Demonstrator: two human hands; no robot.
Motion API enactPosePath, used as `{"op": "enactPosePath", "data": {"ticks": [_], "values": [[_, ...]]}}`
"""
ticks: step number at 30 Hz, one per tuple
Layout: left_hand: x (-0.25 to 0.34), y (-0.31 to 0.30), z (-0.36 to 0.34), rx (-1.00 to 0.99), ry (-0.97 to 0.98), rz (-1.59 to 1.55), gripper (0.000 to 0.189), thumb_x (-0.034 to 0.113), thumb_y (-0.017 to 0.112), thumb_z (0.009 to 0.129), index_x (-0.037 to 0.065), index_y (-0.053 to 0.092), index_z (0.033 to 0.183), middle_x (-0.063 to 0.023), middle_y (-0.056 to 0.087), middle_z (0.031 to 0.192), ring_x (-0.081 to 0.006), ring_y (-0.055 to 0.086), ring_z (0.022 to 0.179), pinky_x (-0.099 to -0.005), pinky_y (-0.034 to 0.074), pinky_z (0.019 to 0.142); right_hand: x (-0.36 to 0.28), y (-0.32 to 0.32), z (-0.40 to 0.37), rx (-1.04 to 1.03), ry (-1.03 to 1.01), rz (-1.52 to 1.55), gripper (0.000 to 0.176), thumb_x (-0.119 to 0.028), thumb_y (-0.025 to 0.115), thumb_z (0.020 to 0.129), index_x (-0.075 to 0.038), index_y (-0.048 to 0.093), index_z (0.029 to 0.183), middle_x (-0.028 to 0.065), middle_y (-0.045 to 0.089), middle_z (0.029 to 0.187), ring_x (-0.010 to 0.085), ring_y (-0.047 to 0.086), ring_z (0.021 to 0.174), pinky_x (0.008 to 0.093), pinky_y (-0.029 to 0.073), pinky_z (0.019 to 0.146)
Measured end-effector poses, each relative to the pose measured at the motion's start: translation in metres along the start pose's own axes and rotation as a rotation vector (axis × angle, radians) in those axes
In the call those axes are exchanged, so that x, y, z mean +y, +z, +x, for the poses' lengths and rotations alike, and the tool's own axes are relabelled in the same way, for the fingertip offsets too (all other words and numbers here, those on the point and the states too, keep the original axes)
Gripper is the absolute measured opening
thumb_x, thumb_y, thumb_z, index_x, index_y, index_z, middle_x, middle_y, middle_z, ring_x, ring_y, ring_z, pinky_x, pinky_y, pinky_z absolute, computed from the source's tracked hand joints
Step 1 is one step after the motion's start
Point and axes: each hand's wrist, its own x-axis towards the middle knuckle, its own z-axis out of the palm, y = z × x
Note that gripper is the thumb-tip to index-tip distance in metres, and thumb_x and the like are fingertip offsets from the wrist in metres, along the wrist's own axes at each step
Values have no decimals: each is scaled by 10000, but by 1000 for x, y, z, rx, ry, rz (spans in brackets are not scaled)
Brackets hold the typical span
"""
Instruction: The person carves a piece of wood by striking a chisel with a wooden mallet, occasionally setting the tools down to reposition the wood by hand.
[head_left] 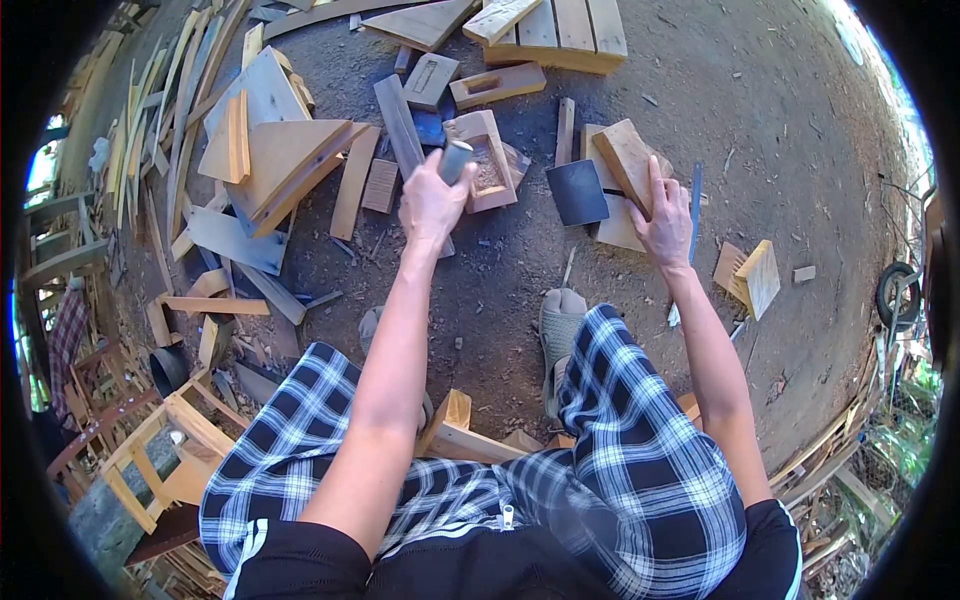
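Observation:
My left hand is closed around a short cylindrical grey-green handle with a pale end; what it belongs to does not show clearly. It is just left of a hollowed wooden block with a recess in its top. My right hand grips the right edge of a thick wooden block, index finger stretched along it. That block lies tilted over paler boards. A dark square sheet rests beside them, and a thin metal strip lies just right of my hand.
Wooden boards and offcuts are piled on the left, with long strips behind. A slatted wooden piece stands at the far side. To the right, a notched wooden piece lies on the dirt ground. My feet are close in front.

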Motion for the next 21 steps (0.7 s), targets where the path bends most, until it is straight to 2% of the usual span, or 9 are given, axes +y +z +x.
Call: {"op": "enactPosePath", "data": {"ticks": [2,3,4,6,7,14,20,21], "values": [[9,-14,2,168,121,-228,413,441,674,817,53,648,958,-162,686,834,-323,680,822,-408,524,693,1,-2,-1,-26,7,-32,819,-263,728,748,-119,324,1445,114,524,1024,284,528,897,392,478,827],[14,-24,4,204,140,-327,375,380,701,824,19,644,906,-140,685,770,-257,683,710,-375,520,634,1,-2,-2,-18,6,-39,817,-274,725,750,-131,324,1447,107,524,1005,281,530,889,389,481,819],[21,-34,8,215,156,-461,293,305,698,849,16,652,868,-81,649,673,-147,623,601,-300,485,550,0,-1,-1,-6,3,-42,816,-284,722,752,-143,324,1449,100,525,986,278,531,880,386,484,810],[47,-58,3,117,44,-940,205,225,678,876,46,592,827,6,533,636,-72,507,546,-235,388,495,-1,4,-2,14,17,-49,814,-295,719,753,-149,324,1450,94,524,980,275,535,875,382,486,800],[55,-61,7,158,86,-1094,189,174,664,879,74,547,770,17,489,606,-61,470,529,-224,377,503,-1,6,-3,32,34,-62,813,-305,716,754,-156,323,1451,88,523,975,272,538,869,378,489,791],[82,-71,18,113,253,-1351,276,149,650,879,128,470,671,23,450,587,-82,434,513,-244,378,553,-1,5,-4,50,36,-73,801,-327,715,757,-159,336,1442,86,518,968,269,548,867,372,497,755],[86,-44,22,181,264,-1387,278,80,608,868,127,445,648,18,457,588,-80,443,508,-248,381,532,-1,7,-3,50,51,-62,804,-344,711,762,-128,332,1438,98,524,978,270,555,894,375,488,762],[84,-37,20,197,239,-1274,260,78,602,870,121,452,662,18,464,593,-75,450,511,-244,381,516,-1,7,-3,53,48,-59,809,-340,709,763,-118,324,1440,104,525,978,281,554,900,379,484,772]]}}
